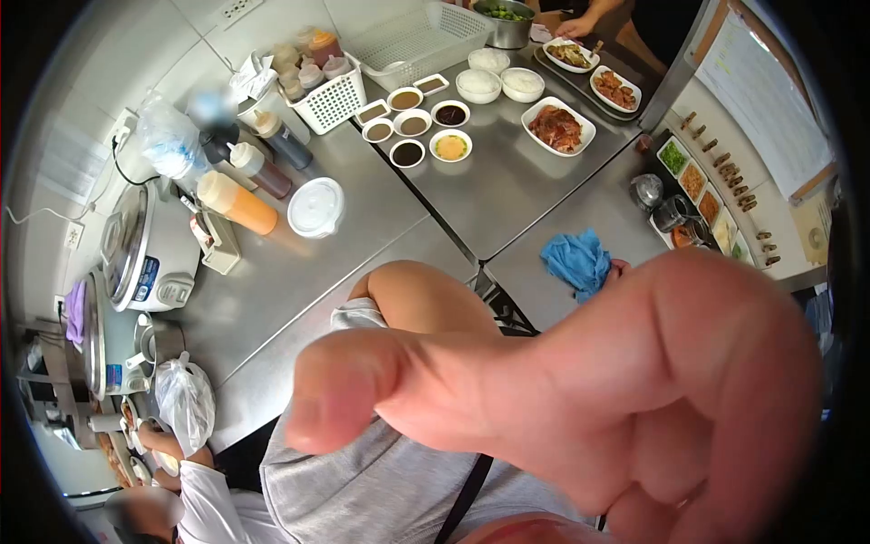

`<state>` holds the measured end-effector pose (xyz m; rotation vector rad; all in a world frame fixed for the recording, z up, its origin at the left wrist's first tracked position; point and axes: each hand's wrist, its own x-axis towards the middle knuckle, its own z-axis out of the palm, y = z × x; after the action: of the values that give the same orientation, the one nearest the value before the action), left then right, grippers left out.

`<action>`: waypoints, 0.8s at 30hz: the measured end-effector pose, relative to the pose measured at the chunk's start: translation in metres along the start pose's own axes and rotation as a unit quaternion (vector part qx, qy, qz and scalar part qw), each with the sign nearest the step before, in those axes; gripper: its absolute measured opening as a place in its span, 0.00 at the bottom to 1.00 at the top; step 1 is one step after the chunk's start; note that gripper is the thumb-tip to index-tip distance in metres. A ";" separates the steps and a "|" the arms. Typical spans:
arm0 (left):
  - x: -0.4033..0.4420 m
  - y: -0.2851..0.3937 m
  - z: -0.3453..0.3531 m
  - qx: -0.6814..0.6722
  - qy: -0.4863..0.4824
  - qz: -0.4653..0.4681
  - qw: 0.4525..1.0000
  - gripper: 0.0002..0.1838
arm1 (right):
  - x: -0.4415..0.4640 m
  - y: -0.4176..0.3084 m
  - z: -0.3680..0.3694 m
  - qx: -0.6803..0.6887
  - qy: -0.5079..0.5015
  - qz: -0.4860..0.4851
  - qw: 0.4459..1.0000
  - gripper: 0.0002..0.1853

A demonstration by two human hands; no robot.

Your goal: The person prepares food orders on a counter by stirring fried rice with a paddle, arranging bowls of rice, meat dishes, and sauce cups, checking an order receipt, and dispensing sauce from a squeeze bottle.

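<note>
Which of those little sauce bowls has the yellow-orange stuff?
The round bowl at the cluster's lower right in view; the other sauces look brown or nearly black.

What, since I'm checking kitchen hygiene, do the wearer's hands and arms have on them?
The nearer hand is bare: no glove or ring shows. The other hand is mostly hidden. A short light-grey sleeve shows, matching the top; a black strap crosses it.

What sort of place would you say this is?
Most likely a restaurant's working kitchen: small bowls of sauce are grouped on a steel counter, squeeze bottles stand nearby, and a large cooker, apparently for rice, sits by the wall.
</note>
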<state>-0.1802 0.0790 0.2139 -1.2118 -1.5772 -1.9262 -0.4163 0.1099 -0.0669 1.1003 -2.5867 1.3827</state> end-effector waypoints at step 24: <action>0.023 -0.012 0.022 -0.049 -0.019 -0.036 0.998 0.17 | 0.005 0.044 0.018 0.053 0.006 -0.037 0.998 0.06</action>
<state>-0.1932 0.1086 0.2251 -1.2540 -1.5832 -2.0594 -0.4404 0.1099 -0.1087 1.1855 -2.4628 1.5216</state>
